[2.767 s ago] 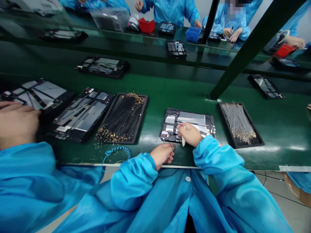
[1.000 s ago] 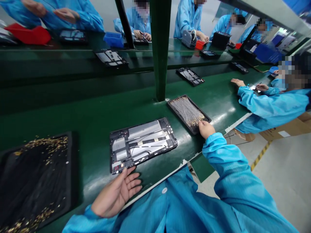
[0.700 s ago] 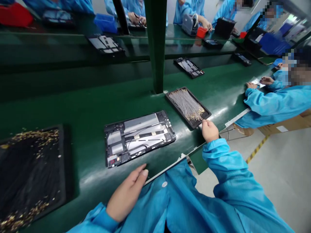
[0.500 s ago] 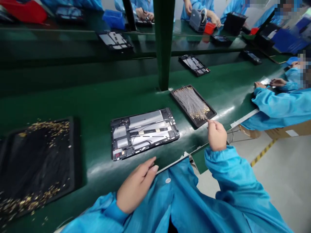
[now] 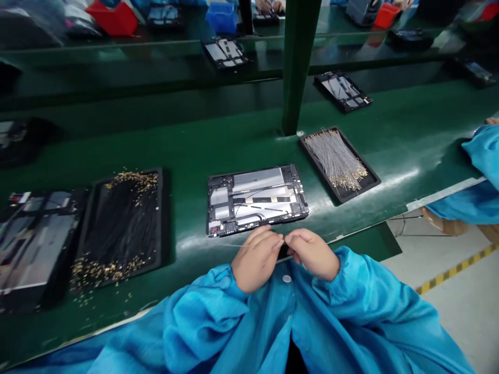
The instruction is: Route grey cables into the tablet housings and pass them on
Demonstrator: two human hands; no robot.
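My left hand (image 5: 257, 259) and my right hand (image 5: 312, 254) meet in front of the opened tablet (image 5: 259, 200), near the front of the green bench. Both are closed in a pinch, fingertips almost touching. A thin grey cable (image 5: 230, 245) runs out to the left past my left hand; its other end is hidden in my fingers. The tablet lies flat, its silver battery and black wires exposed. Right of it, a black tray (image 5: 370, 179) holds a bundle of grey antenna cables (image 5: 335, 156) with gold ends.
To the left lies another black tray (image 5: 166, 223) with black cables and gold ends, beside a second opened tablet (image 5: 42, 244). A green post (image 5: 298, 67) rises behind the tablet. More opened tablets (image 5: 343, 91) lie farther back. A co-worker's blue sleeve (image 5: 483, 150) is at the right.
My right hand has come from the cable tray to my left hand, bringing a thin grey cable. My left hand has gone from outstretched to pinching. The view has swung left.
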